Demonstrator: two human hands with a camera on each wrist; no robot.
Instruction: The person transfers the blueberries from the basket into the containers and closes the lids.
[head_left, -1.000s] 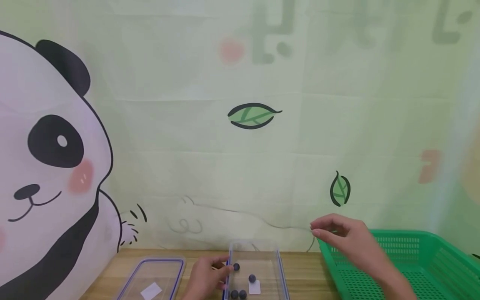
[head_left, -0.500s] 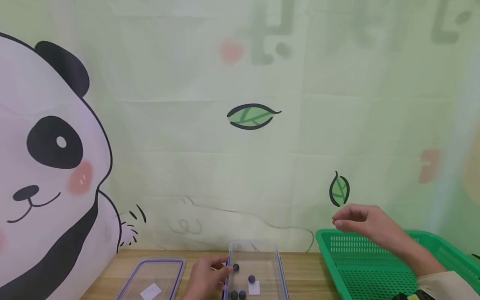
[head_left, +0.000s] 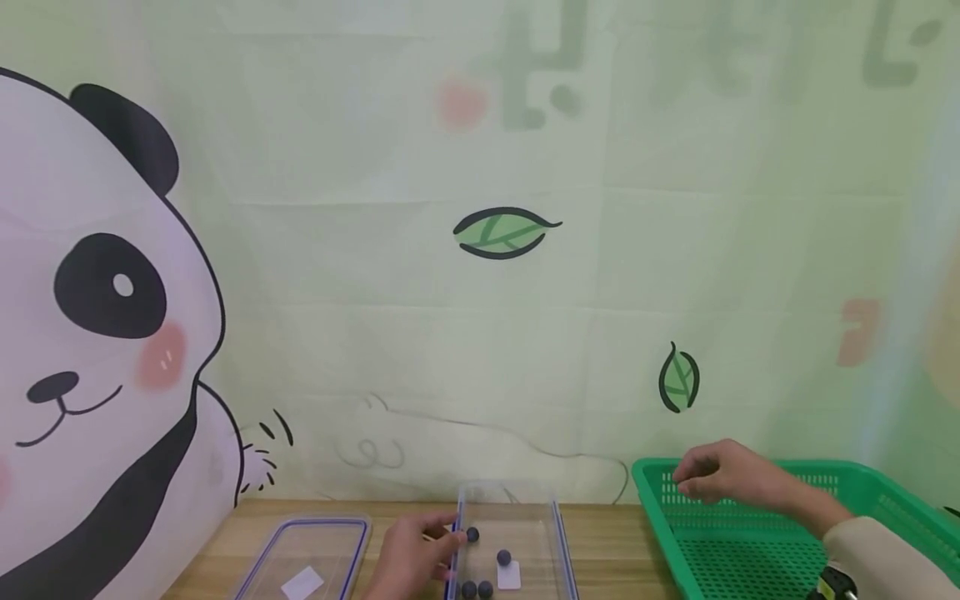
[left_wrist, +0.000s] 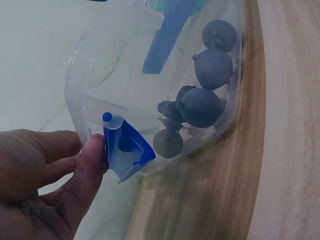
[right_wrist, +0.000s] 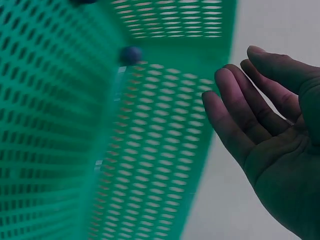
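Observation:
A clear plastic food container point(head_left: 528, 521) with blue edging stands on the table. My left hand point(head_left: 416, 554) holds its left wall between thumb and fingers, beside a blue flap point(left_wrist: 127, 150) in the left wrist view. Several small dark blue balls point(head_left: 504, 557), some with small nubs, lie inside it, and a white label point(head_left: 509, 575) shows there too. My right hand point(head_left: 731, 475) hangs over the left back of a green perforated basket point(head_left: 825, 468), fingers loosely bent and nothing between them. In the right wrist view a blurred dark ball point(right_wrist: 131, 55) lies inside the basket.
A clear lid point(head_left: 326, 550) with a blue seal and a white label lies left of the container. The wooden table point(head_left: 615, 542) ends at a pale green backdrop point(head_left: 375, 333) printed with a panda and leaves.
My right hand has moved right from the basket's left edge, then lower over the basket. My left hand and the container have stayed in place.

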